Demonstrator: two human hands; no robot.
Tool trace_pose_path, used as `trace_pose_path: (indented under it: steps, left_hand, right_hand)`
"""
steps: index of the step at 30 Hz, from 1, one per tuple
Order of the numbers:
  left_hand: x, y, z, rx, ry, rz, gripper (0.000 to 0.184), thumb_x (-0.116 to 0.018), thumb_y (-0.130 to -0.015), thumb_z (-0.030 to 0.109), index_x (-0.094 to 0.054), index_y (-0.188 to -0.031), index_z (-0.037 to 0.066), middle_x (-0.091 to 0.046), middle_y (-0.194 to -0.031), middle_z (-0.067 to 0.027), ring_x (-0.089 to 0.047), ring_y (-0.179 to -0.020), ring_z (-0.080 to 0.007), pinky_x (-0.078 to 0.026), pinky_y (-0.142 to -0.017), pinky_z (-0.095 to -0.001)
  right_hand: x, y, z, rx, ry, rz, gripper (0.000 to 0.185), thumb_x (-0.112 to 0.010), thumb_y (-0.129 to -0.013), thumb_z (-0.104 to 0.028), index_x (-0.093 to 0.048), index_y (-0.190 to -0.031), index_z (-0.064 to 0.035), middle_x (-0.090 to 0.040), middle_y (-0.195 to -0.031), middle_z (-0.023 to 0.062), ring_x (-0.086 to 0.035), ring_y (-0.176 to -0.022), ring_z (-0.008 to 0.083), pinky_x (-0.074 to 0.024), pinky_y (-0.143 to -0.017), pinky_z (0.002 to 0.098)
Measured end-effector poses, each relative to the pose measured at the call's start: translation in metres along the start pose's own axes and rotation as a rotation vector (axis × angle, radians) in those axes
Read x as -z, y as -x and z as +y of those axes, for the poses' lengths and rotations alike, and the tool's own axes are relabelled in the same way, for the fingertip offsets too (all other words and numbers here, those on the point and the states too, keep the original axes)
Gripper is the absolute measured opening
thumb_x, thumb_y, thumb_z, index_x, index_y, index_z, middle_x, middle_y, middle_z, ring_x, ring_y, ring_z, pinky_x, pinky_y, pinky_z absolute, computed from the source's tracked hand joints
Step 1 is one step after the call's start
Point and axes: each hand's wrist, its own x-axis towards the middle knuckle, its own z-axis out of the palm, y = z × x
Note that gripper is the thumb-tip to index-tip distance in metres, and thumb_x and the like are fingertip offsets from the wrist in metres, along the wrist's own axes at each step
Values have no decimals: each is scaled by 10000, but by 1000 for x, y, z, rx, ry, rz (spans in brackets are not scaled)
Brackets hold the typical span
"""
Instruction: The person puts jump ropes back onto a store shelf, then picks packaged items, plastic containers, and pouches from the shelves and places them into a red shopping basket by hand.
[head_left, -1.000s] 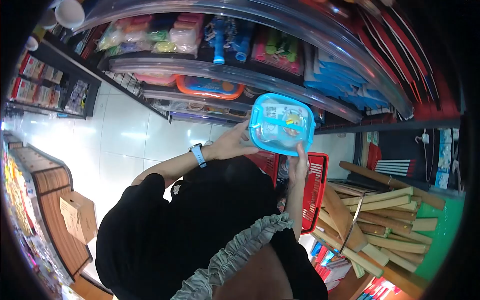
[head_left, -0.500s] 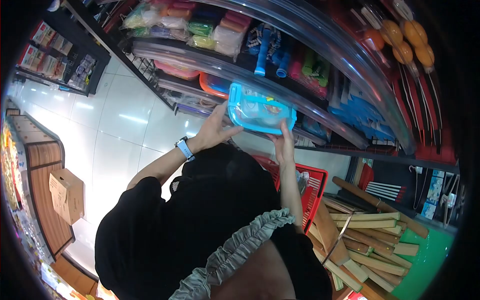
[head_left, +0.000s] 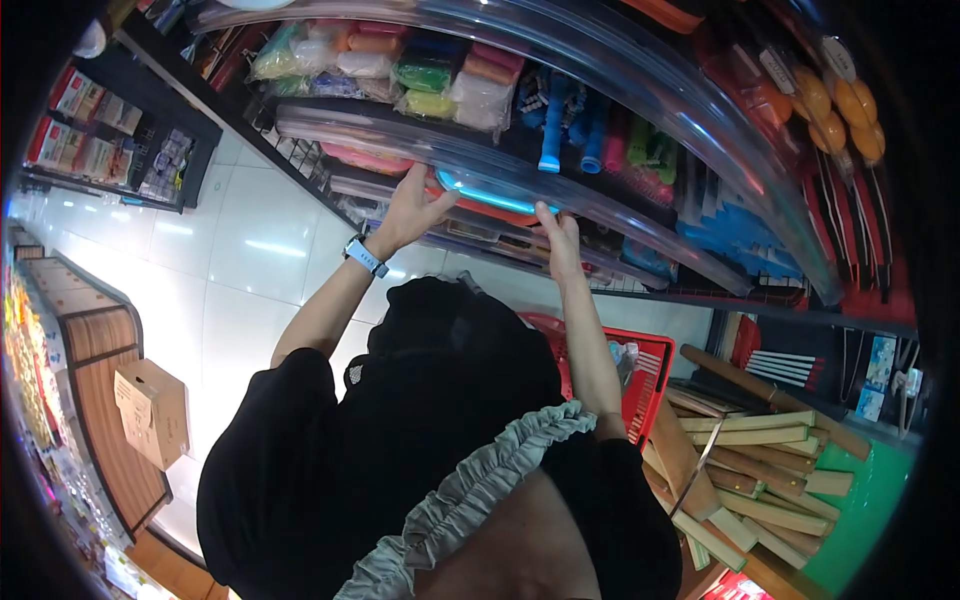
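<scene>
A light-blue plastic box point(head_left: 495, 198) is mostly inside the shelf, behind the clear front strip, above an orange-rimmed container point(head_left: 482, 206). My left hand point(head_left: 408, 212) grips its left end, thumb pointing toward the box and fingertips partly hidden at the shelf edge. At the right end, my right hand point(head_left: 556, 238) holds the box with its fingers near the edge. A watch with a pale blue strap point(head_left: 366, 256) is on my left wrist. Most of the box's lid is hidden by the strip.
Bagged colourful items point(head_left: 435, 85) and blue-handled jump ropes point(head_left: 552, 125) fill the shelf above. A red basket point(head_left: 650, 385) stands beside my right forearm. Wooden rolling pins and sticks point(head_left: 765, 450) lie at right. A cardboard box point(head_left: 152, 412) is at lower left.
The light-blue box has moved away from my body and into the shelf, turning from lid-visible to nearly edge-on. Both hands moved with it, and the view has shifted slightly.
</scene>
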Motion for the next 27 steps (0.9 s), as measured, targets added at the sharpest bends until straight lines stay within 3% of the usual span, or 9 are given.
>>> trace_pose_path:
  steps: [3, 6, 9, 15, 18, 21, 24, 27]
  left_hand:
    - [-3, -4, -6, -5, -50, 28, 612, -664, -763, 252, -338, -1186, -48, -572, -870, -168, -623, -733, -196, -503, -605, -306]
    - [-4, -12, -23, -54, -91, 37, 574, -667, -769, 267, -377, -1138, -63, -566, -880, -167, -624, -764, -204, -506, -623, -309]
    - [-5, -7, -10, 7, 110, 14, 523, -668, -767, 271, -430, -1091, -64, -566, -901, -173, -618, -772, -223, -495, -682, -323]
    - [-5, -19, -11, -211, -200, 80, 418, -624, -786, 257, -502, -1015, -71, -583, -913, -193, -611, -781, -245, -475, -706, -360]
    - [-2, -24, -18, -152, -218, 91, 360, -621, -802, 234, -558, -928, -98, -596, -768, -103, -529, -673, -113, -435, -592, -285]
    - [9, -26, -3, -49, -248, 22, 330, -613, -809, 222, -592, -847, -105, -594, -697, -105, -490, -659, -92, -417, -574, -282]
    - [9, -29, -18, -124, -213, 48, 317, -605, -816, 202, -593, -813, -114, -611, -703, -102, -507, -659, -88, -425, -588, -278]
    - [6, -32, -49, -105, -189, 93, 296, -588, -838, 179, -545, -965, -85, -615, -856, -95, -543, -756, -105, -452, -655, -275]
  right_hand:
    - [8, -10, 8, 27, -26, 0, 491, -596, -814, -386, -486, -1160, -56, -512, -1088, 41, -483, -986, 130, -409, -740, 268]
    - [3, -7, 4, 22, -43, 14, 484, -601, -811, -378, -491, -1155, -57, -515, -1084, 42, -489, -975, 132, -415, -742, 270]
    - [3, -7, 7, 41, -76, 11, 480, -607, -807, -370, -492, -1152, -57, -513, -1093, 45, -492, -971, 131, -419, -745, 269]
    - [-3, -2, 10, 53, -122, 118, 430, -614, -806, -314, -519, -1124, -40, -545, -1066, 49, -505, -972, 133, -402, -790, 280]
    - [-6, -14, 12, 58, -112, 124, 380, -617, -805, -247, -547, -1095, -12, -576, -1046, 72, -522, -960, 139, -397, -818, 292]
    - [-9, -34, 24, 24, -196, 134, 344, -617, -800, -193, -560, -1080, -1, -591, -1037, 81, -541, -950, 147, -406, -830, 298]
    - [-13, -29, 13, 5, -251, 151, 310, -620, -795, -152, -571, -1061, 0, -602, -1018, 76, -559, -932, 148, -417, -833, 299]
    - [-11, -21, 12, 62, -182, 160, 262, -618, -800, -123, -585, -1035, -12, -604, -1012, 69, -563, -919, 141, -436, -796, 288]
